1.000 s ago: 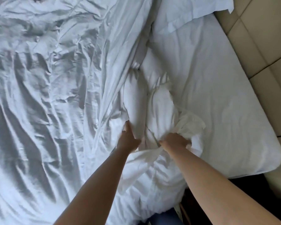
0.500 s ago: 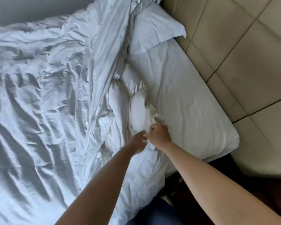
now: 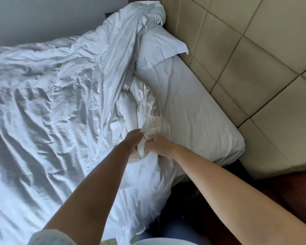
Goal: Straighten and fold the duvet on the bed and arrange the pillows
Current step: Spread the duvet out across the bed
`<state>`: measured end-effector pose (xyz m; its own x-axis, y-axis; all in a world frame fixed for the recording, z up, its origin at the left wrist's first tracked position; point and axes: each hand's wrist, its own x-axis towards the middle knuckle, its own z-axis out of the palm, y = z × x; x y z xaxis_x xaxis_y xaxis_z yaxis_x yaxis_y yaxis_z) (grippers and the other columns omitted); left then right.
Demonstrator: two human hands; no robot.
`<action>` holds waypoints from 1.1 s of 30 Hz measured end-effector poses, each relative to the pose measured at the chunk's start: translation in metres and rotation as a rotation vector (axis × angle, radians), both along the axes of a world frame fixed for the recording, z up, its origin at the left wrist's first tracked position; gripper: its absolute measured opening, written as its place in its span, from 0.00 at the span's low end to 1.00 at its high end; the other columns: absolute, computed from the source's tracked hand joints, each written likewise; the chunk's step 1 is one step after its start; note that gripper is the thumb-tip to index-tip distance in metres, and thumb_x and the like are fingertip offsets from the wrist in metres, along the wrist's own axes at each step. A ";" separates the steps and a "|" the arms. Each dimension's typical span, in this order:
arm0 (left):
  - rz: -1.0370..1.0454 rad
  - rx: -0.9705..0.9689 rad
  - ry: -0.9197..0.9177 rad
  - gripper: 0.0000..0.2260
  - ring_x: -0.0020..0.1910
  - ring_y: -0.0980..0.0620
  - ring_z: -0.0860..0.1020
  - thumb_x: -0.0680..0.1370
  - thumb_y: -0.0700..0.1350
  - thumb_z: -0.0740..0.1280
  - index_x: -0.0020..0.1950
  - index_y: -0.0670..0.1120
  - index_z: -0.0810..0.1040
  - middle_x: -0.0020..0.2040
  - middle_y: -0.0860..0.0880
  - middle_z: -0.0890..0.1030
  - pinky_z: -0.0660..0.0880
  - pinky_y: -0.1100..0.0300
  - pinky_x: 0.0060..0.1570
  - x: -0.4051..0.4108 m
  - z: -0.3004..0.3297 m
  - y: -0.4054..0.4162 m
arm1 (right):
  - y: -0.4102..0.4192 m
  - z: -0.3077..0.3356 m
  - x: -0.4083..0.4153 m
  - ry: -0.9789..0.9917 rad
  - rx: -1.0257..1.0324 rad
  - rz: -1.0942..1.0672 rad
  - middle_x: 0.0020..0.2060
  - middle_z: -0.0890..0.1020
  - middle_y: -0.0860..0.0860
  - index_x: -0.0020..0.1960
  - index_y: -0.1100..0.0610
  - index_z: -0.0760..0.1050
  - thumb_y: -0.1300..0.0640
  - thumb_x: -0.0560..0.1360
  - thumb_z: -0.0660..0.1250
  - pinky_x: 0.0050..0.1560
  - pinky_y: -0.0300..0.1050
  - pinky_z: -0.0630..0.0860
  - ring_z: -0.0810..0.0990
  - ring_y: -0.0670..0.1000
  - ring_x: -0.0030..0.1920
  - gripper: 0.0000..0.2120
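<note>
A crumpled white duvet (image 3: 42, 103) covers most of the bed, bunched in a ridge that runs up to the headboard. My left hand (image 3: 133, 144) and my right hand (image 3: 159, 145) sit side by side near the bed's near edge, both gripping a gathered fold of the duvet's edge (image 3: 148, 133). A white pillow (image 3: 159, 46) lies at the head of the bed, partly under the heaped duvet. To the right of the ridge the bare white sheet (image 3: 193, 106) shows.
A beige padded headboard (image 3: 254, 59) of square panels lines the right side. A grey wall (image 3: 42, 16) stands behind the bed. Dark red-brown floor (image 3: 281, 188) lies past the mattress corner, beside my legs in blue at the bottom.
My hands have come together on the duvet's edge and pulled it toward me. The view has lifted, so the pillow, wall and more of the headboard show now.
</note>
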<state>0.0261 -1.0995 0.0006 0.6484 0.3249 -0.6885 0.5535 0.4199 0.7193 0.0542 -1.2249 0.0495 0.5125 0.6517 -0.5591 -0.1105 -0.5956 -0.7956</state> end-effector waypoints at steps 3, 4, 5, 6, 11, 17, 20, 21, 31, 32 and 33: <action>-0.094 0.011 -0.028 0.12 0.24 0.50 0.76 0.73 0.27 0.60 0.38 0.41 0.78 0.28 0.43 0.76 0.72 0.63 0.24 -0.005 0.006 -0.007 | -0.005 0.000 -0.003 0.027 0.143 -0.301 0.26 0.72 0.49 0.34 0.57 0.69 0.62 0.72 0.67 0.36 0.48 0.75 0.72 0.48 0.29 0.11; -0.117 0.013 -0.034 0.11 0.23 0.50 0.75 0.73 0.27 0.61 0.37 0.40 0.77 0.26 0.44 0.75 0.72 0.64 0.24 -0.007 0.008 -0.010 | -0.004 -0.005 -0.004 0.002 0.172 -0.477 0.28 0.73 0.49 0.36 0.56 0.70 0.60 0.73 0.66 0.41 0.53 0.78 0.74 0.50 0.32 0.08; -0.134 0.005 -0.044 0.09 0.24 0.51 0.76 0.74 0.28 0.63 0.39 0.40 0.77 0.27 0.44 0.76 0.72 0.64 0.24 -0.009 0.007 -0.013 | -0.003 -0.012 -0.003 -0.028 0.165 -0.650 0.32 0.75 0.50 0.41 0.55 0.70 0.58 0.72 0.66 0.47 0.56 0.78 0.75 0.52 0.36 0.05; -0.138 -0.009 -0.051 0.06 0.26 0.49 0.77 0.74 0.30 0.66 0.43 0.39 0.79 0.29 0.43 0.78 0.74 0.63 0.27 -0.012 0.007 -0.014 | -0.001 -0.018 -0.003 -0.013 0.114 -0.796 0.38 0.76 0.51 0.48 0.55 0.69 0.55 0.72 0.66 0.50 0.56 0.78 0.77 0.54 0.41 0.08; -0.206 -0.007 -0.050 0.09 0.36 0.45 0.80 0.73 0.31 0.66 0.50 0.40 0.82 0.39 0.40 0.81 0.77 0.56 0.40 -0.023 0.001 -0.011 | 0.009 -0.025 -0.005 0.092 -0.165 -0.734 0.62 0.76 0.55 0.68 0.57 0.68 0.35 0.68 0.68 0.57 0.50 0.77 0.78 0.58 0.58 0.37; -0.389 -0.068 -0.032 0.14 0.54 0.41 0.80 0.72 0.37 0.70 0.58 0.40 0.80 0.55 0.37 0.81 0.75 0.46 0.60 -0.038 -0.002 -0.003 | 0.026 -0.086 0.041 0.271 -0.353 -0.560 0.64 0.75 0.56 0.70 0.56 0.66 0.31 0.33 0.77 0.62 0.55 0.72 0.77 0.59 0.58 0.68; -0.436 -0.108 -0.002 0.18 0.54 0.42 0.78 0.69 0.37 0.70 0.59 0.42 0.80 0.54 0.39 0.80 0.73 0.47 0.60 -0.043 0.002 0.006 | 0.025 -0.022 0.008 0.159 -0.297 -0.510 0.49 0.80 0.56 0.58 0.62 0.74 0.51 0.65 0.73 0.52 0.46 0.77 0.81 0.55 0.47 0.25; -0.434 -0.147 -0.011 0.18 0.54 0.42 0.78 0.70 0.37 0.70 0.60 0.41 0.79 0.54 0.39 0.80 0.73 0.47 0.59 -0.046 0.002 0.012 | 0.025 -0.012 0.004 0.089 -0.280 -0.525 0.48 0.80 0.56 0.58 0.64 0.74 0.59 0.70 0.67 0.53 0.46 0.78 0.81 0.56 0.47 0.17; -0.089 0.141 0.435 0.06 0.21 0.51 0.74 0.77 0.38 0.64 0.41 0.38 0.75 0.24 0.47 0.76 0.68 0.65 0.20 -0.117 -0.038 -0.016 | -0.005 -0.014 0.001 -0.292 -0.482 -0.187 0.62 0.75 0.59 0.66 0.64 0.67 0.61 0.75 0.63 0.57 0.44 0.73 0.76 0.59 0.61 0.21; -0.075 0.057 0.440 0.07 0.22 0.51 0.75 0.77 0.38 0.63 0.39 0.40 0.73 0.25 0.47 0.76 0.71 0.65 0.22 -0.121 -0.044 -0.026 | -0.011 -0.017 -0.001 -0.300 -0.500 -0.168 0.62 0.75 0.59 0.66 0.64 0.67 0.61 0.75 0.63 0.57 0.44 0.73 0.76 0.59 0.61 0.21; -0.055 0.003 0.433 0.06 0.27 0.50 0.75 0.76 0.37 0.64 0.39 0.41 0.72 0.30 0.46 0.77 0.74 0.61 0.29 -0.122 -0.049 -0.037 | -0.018 -0.021 -0.002 -0.299 -0.511 -0.165 0.63 0.75 0.59 0.67 0.64 0.66 0.60 0.75 0.63 0.57 0.45 0.73 0.76 0.59 0.61 0.21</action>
